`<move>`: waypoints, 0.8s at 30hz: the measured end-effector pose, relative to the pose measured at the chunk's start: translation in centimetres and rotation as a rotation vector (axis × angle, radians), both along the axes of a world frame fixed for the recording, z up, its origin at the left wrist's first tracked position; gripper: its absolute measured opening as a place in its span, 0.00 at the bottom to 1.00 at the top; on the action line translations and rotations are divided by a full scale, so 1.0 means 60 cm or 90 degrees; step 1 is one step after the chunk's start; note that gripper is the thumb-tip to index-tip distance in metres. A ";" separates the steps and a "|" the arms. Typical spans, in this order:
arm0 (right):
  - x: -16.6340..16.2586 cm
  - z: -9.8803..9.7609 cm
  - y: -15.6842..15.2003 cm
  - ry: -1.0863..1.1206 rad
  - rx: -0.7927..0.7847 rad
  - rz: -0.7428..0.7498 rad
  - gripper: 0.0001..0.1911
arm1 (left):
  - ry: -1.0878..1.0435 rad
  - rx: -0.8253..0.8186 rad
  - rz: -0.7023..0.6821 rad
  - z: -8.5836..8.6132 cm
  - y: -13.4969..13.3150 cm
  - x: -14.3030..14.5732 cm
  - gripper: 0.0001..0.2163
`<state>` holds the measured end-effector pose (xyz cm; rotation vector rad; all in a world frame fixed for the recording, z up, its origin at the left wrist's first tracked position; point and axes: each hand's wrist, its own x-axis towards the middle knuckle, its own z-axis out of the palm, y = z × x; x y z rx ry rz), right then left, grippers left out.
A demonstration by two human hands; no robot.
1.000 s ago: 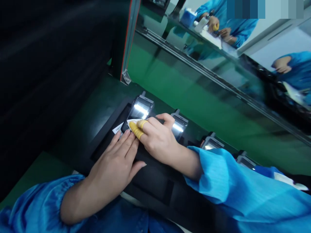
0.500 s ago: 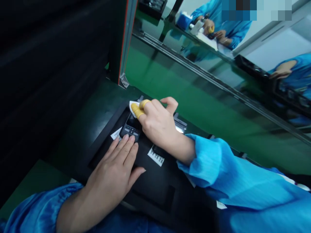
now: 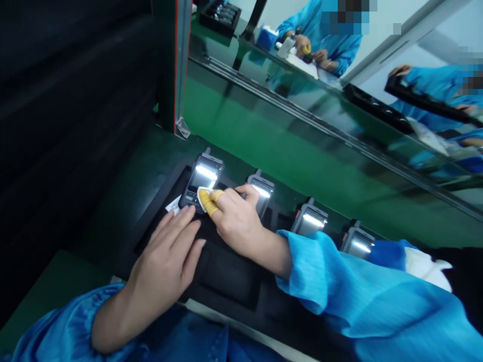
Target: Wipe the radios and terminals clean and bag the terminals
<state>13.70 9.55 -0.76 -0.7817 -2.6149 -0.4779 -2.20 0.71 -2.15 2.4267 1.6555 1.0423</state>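
A dark handheld radio with a stubby antenna and a bright reflection across its screen lies at the left end of a black tray. My right hand, with yellow finger covers, pinches a small white cloth against the radio's keypad area. Spread and flat, my left hand rests with its fingertips at the radio's lower edge. Beside the radio a white label is partly covered by those fingers.
Similar radios stand in a row to the right, partly behind my right sleeve. A metal-edged glass partition runs behind the green surface. Beyond it, one co-worker's hands handle a small item; another person holds a black tray.
My right hand has slid the cloth from the top of the radio's screen down to its keypad. The view has shifted, revealing more radios. Beyond the partition, a tray is now raised.
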 end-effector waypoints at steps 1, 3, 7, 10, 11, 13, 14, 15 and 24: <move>-0.003 -0.001 -0.007 0.005 -0.003 0.005 0.16 | -0.032 0.018 0.012 0.001 -0.001 -0.003 0.10; -0.010 -0.006 -0.021 0.011 -0.010 0.020 0.17 | -0.080 0.042 0.044 0.004 -0.003 -0.007 0.07; -0.015 -0.011 -0.048 -0.021 -0.075 0.045 0.16 | -0.112 0.051 0.121 0.010 -0.005 -0.009 0.07; 0.013 0.010 -0.068 -0.027 -0.150 0.048 0.14 | -0.128 0.051 0.152 0.009 -0.005 -0.009 0.08; 0.031 0.023 -0.074 -0.011 -0.158 0.030 0.13 | -0.133 0.049 0.157 0.008 -0.005 -0.009 0.09; 0.083 0.057 -0.085 0.044 -0.139 -0.040 0.13 | -0.140 0.042 0.160 0.005 -0.005 -0.010 0.09; 0.115 0.075 -0.091 0.070 -0.109 -0.086 0.16 | -0.140 0.037 0.160 0.005 -0.005 -0.011 0.09; 0.150 0.093 -0.099 0.093 -0.068 -0.141 0.18 | -0.137 0.032 0.160 0.004 -0.006 -0.011 0.09; 0.429 0.141 -0.290 0.027 -0.043 -0.669 0.21 | -0.046 -0.006 0.211 0.014 0.005 -0.006 0.14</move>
